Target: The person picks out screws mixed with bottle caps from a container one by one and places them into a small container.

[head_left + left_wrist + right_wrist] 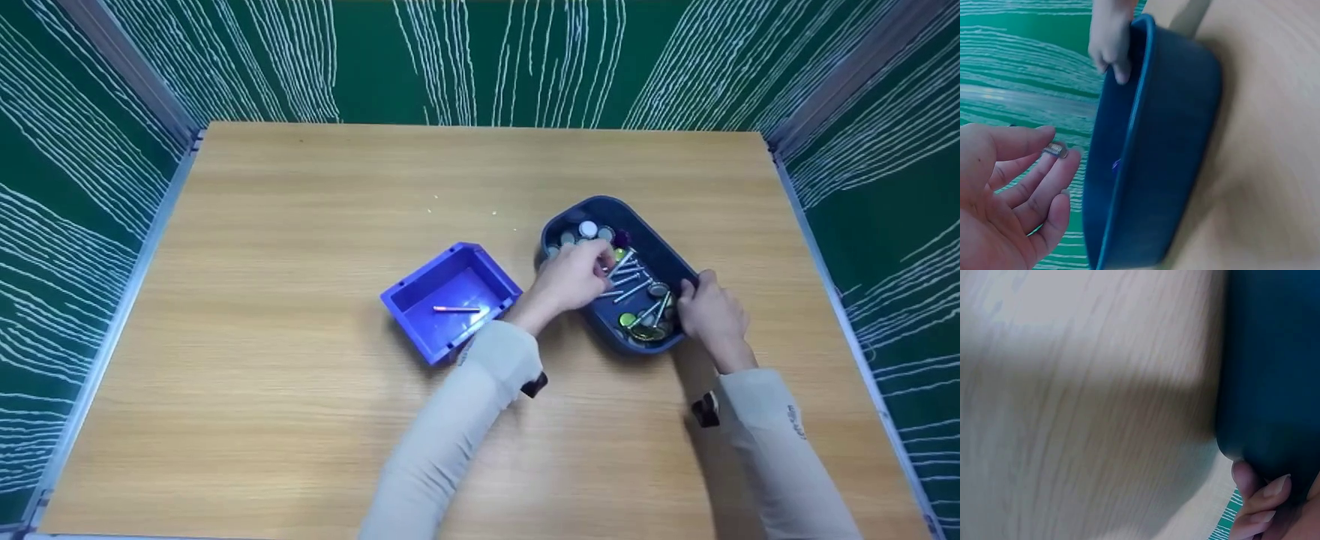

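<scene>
My left hand (571, 279) is over the dark blue tub (660, 247). In the left wrist view, thumb and fingertips pinch a small metal screw (1055, 149), its threaded end showing. Several long silver screws (630, 289) lie in the tub, with bottle caps (588, 229) in grey, white and yellow-green around them. My right hand (712, 315) grips the tub's rim at the near right corner. In the right wrist view its curled fingers (1264, 495) lie against the tub's outer wall.
Left of the tub stands a blue-violet bin (420, 330) with one screw (456, 309) inside, and my left forearm passes over its near right corner. Tiny pale bits (493, 213) lie on the wooden table (300, 420). Green panels with white lines (375, 67) enclose the back and sides.
</scene>
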### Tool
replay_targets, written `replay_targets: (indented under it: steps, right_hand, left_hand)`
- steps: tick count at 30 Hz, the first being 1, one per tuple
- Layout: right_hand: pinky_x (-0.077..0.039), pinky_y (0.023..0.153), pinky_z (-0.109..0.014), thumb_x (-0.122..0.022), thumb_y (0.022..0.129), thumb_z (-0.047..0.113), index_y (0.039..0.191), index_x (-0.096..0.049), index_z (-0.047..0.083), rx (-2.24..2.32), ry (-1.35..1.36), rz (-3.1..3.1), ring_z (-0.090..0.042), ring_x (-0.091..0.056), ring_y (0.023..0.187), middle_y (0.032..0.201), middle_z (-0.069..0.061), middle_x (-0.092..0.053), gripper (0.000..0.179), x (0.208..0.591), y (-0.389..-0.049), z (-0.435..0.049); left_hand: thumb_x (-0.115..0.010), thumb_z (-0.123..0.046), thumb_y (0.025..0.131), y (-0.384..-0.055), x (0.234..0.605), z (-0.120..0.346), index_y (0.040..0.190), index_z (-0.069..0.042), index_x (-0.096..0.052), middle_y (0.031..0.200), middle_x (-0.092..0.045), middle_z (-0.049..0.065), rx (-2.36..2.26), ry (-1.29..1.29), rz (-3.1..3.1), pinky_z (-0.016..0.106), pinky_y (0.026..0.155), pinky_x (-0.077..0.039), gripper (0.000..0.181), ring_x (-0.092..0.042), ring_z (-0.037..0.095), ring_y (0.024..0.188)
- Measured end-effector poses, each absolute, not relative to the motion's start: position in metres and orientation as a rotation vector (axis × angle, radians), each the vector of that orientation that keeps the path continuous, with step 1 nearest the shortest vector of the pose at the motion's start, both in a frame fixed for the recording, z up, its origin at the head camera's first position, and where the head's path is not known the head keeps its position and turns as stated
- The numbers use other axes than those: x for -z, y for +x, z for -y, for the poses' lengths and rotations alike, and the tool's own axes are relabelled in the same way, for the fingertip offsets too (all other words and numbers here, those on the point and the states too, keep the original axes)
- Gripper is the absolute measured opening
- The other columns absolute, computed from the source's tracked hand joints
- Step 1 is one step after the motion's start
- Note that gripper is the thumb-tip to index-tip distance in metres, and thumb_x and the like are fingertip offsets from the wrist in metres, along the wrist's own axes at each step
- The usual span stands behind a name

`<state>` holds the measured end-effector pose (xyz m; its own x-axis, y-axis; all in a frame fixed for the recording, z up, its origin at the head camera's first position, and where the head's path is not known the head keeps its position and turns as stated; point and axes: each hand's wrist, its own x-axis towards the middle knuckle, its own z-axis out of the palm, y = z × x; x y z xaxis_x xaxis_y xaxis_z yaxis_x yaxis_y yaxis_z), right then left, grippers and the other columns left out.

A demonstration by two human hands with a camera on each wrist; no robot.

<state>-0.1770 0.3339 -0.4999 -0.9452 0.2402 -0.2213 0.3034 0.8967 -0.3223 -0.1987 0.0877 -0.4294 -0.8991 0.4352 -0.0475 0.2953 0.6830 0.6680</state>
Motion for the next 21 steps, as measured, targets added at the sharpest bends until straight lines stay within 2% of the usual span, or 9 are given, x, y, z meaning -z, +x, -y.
replay_targets:
  steps: [14,21]
  right_hand:
    - [-0.043,0.078,-0.061,-0.022,0.104,0.045,0.126,-0.038,-0.004,0.522,0.415,-2.855,-0.06,-0.053,0.106,0.119,-0.044,-0.053,0.056,0.499,-0.177,-0.337]
    - [-0.042,0.077,-0.063,-0.024,0.104,0.042,0.124,-0.041,-0.003,0.539,0.436,-2.892,-0.06,-0.053,0.107,0.118,-0.044,-0.053,0.052,0.501,-0.177,-0.333]
  left_hand:
    - [-0.071,-0.017,0.089,-0.205,0.408,-0.037,0.108,-0.014,-0.065,0.096,-0.072,-0.002,-1.123,0.475,-2.704,0.03,0.083,-0.048,0.021,-0.065,0.011,0.09]
    - [-0.074,-0.018,0.087,-0.206,0.399,-0.02,0.105,-0.013,-0.065,0.095,-0.072,0.0,-1.188,0.419,-2.701,0.03,0.084,-0.048,0.021,-0.066,0.012,0.088]
